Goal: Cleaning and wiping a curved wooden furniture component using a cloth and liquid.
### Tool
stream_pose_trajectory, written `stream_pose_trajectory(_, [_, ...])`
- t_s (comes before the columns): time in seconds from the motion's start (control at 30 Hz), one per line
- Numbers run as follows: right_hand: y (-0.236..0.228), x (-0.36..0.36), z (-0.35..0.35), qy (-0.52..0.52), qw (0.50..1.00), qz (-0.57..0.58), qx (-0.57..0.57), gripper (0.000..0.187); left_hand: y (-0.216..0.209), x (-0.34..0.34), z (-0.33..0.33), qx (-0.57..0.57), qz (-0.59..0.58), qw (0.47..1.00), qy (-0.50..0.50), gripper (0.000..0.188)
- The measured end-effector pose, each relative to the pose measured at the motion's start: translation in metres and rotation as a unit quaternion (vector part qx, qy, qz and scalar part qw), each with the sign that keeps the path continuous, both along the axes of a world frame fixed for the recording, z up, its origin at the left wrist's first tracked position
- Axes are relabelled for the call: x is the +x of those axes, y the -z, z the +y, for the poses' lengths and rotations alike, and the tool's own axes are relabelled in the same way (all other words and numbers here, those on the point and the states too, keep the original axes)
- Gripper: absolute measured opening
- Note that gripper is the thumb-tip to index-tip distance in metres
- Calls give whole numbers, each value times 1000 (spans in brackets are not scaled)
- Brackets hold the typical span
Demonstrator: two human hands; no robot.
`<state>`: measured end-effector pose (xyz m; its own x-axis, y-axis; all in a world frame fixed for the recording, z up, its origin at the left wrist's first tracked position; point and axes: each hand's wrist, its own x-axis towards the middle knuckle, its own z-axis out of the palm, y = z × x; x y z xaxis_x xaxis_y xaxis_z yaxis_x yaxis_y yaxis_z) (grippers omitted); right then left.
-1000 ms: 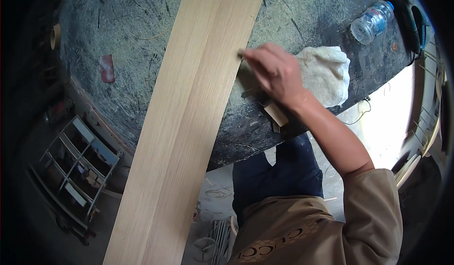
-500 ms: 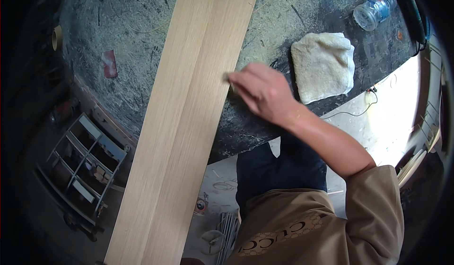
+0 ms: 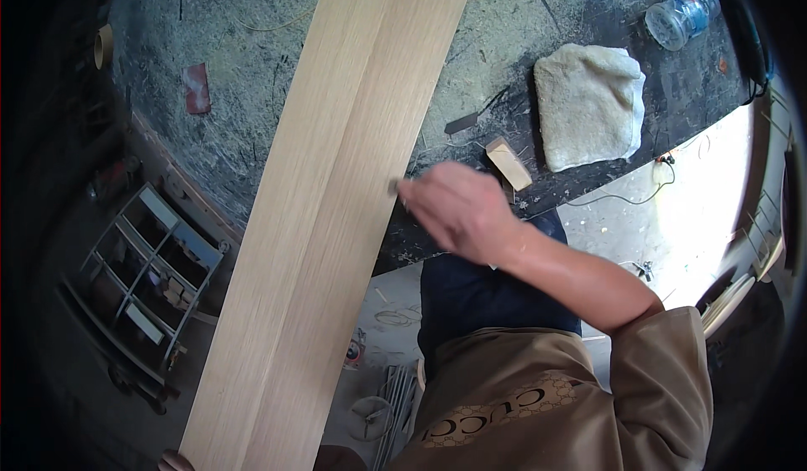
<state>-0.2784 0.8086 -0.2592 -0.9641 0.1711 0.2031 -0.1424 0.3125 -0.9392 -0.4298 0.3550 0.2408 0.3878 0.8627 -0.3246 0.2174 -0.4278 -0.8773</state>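
While right hand (image 3: 461,210) pinches a blurred piece (image 3: 394,186) at board (image 3: 324,210) edge, left hand (image 3: 174,461) hold unclear, edge work seems underway, next likely needing steady pressure.

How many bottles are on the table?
1: the clear bottle lies on the table, right of the cloth, farther right than the right hand. Shadow might hide others.

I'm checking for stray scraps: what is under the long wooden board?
The dusty workbench shows on both sides of the board, with floor beyond its near edge; anything directly beneath is covered.
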Motion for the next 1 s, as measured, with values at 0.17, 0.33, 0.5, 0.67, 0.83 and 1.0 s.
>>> stream_pose_trajectory(0.17, [-9,3,-1,-28,998,-22,-54,18,-12,-4,-51,10,-75,997,-30,54])
stream_pose_trajectory(0.33, [13,-17,20,8,997,-35,69,16,-31,-6,-96,30,-165,985,-49,48])
stream_pose_trajectory(0.5, [-18,23,-24,-111,989,37,-90,14,-27,-16,-139,63,-255,964,-51,42])
stream_pose_trajectory(0.67, [44,-56,62,141,989,-22,25,11,-51,-20,-169,70,-334,939,-49,37])
stream_pose_trajectory(0.83, [81,-105,137,237,960,14,148,13,-36,-40,-184,89,-421,902,-43,32])
stream_pose_trajectory(1.0, [74,-70,81,143,977,-6,158,12,-41,-46,-182,90,-500,859,-65,27])
